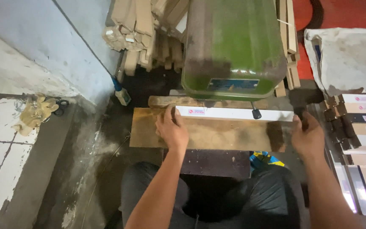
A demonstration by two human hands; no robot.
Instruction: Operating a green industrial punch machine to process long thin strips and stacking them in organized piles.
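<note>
A long white strip (234,113) lies across the wooden machine table (217,135), under the head of a green machine (234,46). My left hand (172,129) rests on the strip's left end, fingers curled over its edge. My right hand (306,136) is at the table's right side, wrapped around a dark handle (303,114) that reaches up toward the machine. A small black knob (256,113) sits in front of the strip near its middle.
Stacked white and tan strips with dark ends (359,127) lie at the right. Wooden offcuts (145,29) pile up behind the machine. A white sack (348,55) sits at the back right. Yellowish gloves (34,112) lie on the ledge at left. My knees are under the table.
</note>
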